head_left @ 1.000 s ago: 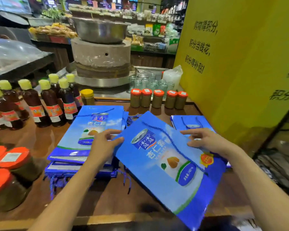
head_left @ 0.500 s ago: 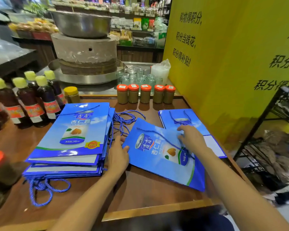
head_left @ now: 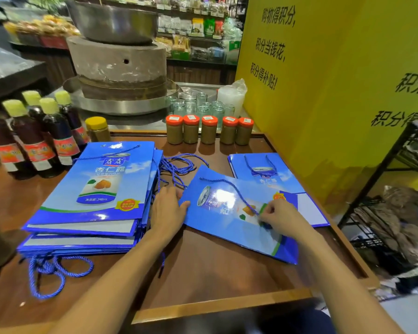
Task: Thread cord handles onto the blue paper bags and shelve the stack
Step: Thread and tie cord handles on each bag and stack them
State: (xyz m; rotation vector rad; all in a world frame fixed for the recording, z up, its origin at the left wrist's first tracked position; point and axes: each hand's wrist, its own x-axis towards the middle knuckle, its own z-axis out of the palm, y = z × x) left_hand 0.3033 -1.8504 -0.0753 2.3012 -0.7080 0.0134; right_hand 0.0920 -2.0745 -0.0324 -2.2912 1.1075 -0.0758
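A flat blue paper bag (head_left: 229, 227) lies slanted on the wooden table (head_left: 203, 273) in front of me. A blue cord handle (head_left: 237, 192) runs across its face. My right hand (head_left: 279, 219) rests on the bag and pinches the cord's near end. At the bag's left edge lies my left hand (head_left: 165, 212), fingers flat, thumb touching that edge. A stack of blue bags (head_left: 92, 196) sits to the left, cords (head_left: 51, 271) hanging from its near end. Loose blue cords (head_left: 176, 167) lie between stack and bag. Another blue bag (head_left: 270, 174) lies at the back right.
Dark bottles with yellow caps (head_left: 41, 138) stand at the left. Several orange-lidded jars (head_left: 209, 128) line the table's far edge, with glass jars (head_left: 200, 106) and a stone mill (head_left: 118, 61) behind. A yellow wall (head_left: 336, 80) and a black rack (head_left: 396, 189) close off the right.
The bag came down from a raised tilt to lie on the table. My right hand slid along the cord toward its near end and now pinches it. The camera shifted.
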